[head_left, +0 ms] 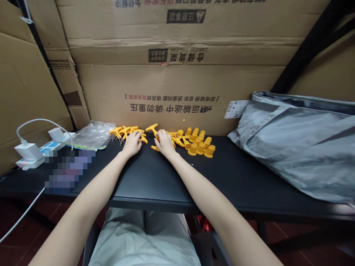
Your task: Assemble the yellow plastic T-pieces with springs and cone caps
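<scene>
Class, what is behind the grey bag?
Brown cardboard and a slanting black post show behind the grey bag. It covers their lower parts and anything else back there.

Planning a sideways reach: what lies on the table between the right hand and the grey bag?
In the head view, yellow handles and yellow cups lie beside the right hand, then black tabletop up to the grey bag.

Can't see any grip beneath left hand (132, 143) or right hand (165, 142), perhaps on yellow handles (152, 128). Can't read the pixelated patch (69, 170). Lose grey bag (299, 151) at right edge.
</scene>
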Action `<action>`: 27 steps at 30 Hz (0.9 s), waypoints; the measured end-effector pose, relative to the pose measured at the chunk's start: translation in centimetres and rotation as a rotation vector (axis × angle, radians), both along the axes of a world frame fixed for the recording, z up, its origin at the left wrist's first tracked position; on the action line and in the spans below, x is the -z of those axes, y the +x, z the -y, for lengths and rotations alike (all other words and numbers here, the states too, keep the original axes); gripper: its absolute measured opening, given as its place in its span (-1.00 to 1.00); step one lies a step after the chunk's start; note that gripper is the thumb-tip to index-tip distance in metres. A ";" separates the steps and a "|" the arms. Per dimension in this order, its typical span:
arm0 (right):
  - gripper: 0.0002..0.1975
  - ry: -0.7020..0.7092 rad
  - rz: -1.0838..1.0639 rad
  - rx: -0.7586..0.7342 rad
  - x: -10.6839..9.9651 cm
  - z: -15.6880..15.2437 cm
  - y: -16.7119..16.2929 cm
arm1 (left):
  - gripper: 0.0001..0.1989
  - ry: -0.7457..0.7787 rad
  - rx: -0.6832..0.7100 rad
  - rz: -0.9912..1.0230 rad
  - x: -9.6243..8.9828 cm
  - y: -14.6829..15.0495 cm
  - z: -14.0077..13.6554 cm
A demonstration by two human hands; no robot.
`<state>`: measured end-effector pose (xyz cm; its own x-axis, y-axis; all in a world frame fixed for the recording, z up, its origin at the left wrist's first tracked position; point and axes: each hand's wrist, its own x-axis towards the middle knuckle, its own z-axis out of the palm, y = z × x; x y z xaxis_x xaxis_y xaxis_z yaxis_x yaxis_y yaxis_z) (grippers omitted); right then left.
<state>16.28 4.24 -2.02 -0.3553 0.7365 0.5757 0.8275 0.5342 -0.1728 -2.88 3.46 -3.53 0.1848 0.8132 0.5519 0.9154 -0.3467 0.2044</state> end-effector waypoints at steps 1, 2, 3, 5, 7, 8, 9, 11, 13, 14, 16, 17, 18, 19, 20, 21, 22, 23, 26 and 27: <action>-0.80 0.032 -0.012 -0.033 -0.3 0.1 0.2 | -0.47 0.032 0.001 0.013 -0.3 0.0 0.2; -0.79 0.064 -0.016 -0.074 -0.5 0.3 0.4 | -0.45 0.063 -0.005 0.027 -0.5 0.1 0.4; -0.78 0.093 -0.010 -0.121 -0.8 0.4 0.5 | -0.44 0.089 -0.014 0.041 -0.8 0.1 0.6; -0.74 0.143 0.017 -0.214 -1.3 0.7 0.8 | -0.45 0.114 -0.034 0.061 -1.3 0.2 0.9; -0.70 0.180 0.040 -0.280 -1.7 0.9 0.9 | -0.48 0.095 -0.051 0.069 -1.7 0.2 1.3; -0.69 0.190 0.048 -0.298 -1.8 1.0 0.9 | -0.49 0.081 -0.061 0.073 -1.9 0.1 1.4; -0.67 0.196 0.055 -0.305 -2.0 1.1 0.9 | -0.51 0.070 -0.073 0.080 -2.1 0.1 1.5; -0.67 0.195 0.073 -0.293 -2.1 1.3 1.0 | -0.55 0.065 -0.093 0.094 -2.4 0.1 1.8; -0.67 0.182 0.101 -0.255 -2.2 1.5 1.0 | -0.57 0.070 -0.103 0.093 -2.7 0.2 2.0; -0.67 0.171 0.116 -0.228 -2.3 1.7 0.9 | -0.58 0.068 -0.103 0.085 -2.8 0.3 2.2; -0.65 0.143 0.149 -0.161 -2.3 2.0 0.8 | -0.58 0.055 -0.097 0.062 -2.9 0.5 2.4; -0.64 0.128 0.167 -0.124 -2.4 2.1 0.7 | -0.58 0.044 -0.095 0.049 -3.0 0.6 2.5; -0.64 0.114 0.189 -0.090 -2.4 2.2 0.7 | -0.58 0.033 -0.092 0.036 -3.0 0.8 2.6; -0.65 0.100 0.213 -0.061 -2.4 2.3 0.6 | -0.57 0.021 -0.091 0.022 -2.9 0.9 2.7; -0.67 0.089 0.237 -0.039 -2.4 2.4 0.6 | -0.57 0.011 -0.090 0.009 -2.9 1.0 2.7; -0.69 0.081 0.257 -0.024 -2.4 2.4 0.6 | -0.56 0.002 -0.089 -0.002 -2.8 1.0 2.7; -0.71 0.078 0.271 -0.015 -2.5 2.4 0.6 | -0.56 -0.005 -0.087 -0.010 -2.7 1.1 2.7; -0.73 0.079 0.278 -0.011 -2.5 2.4 0.6 | -0.56 -0.010 -0.083 -0.015 -2.7 1.1 2.7; -0.75 0.097 0.264 -0.004 -2.8 2.4 0.7 | -0.58 -0.002 -0.067 -0.005 -2.5 1.2 2.5; -0.75 0.102 0.255 -0.004 -2.8 2.5 0.7 | -0.58 0.005 -0.062 0.003 -2.5 1.1 2.5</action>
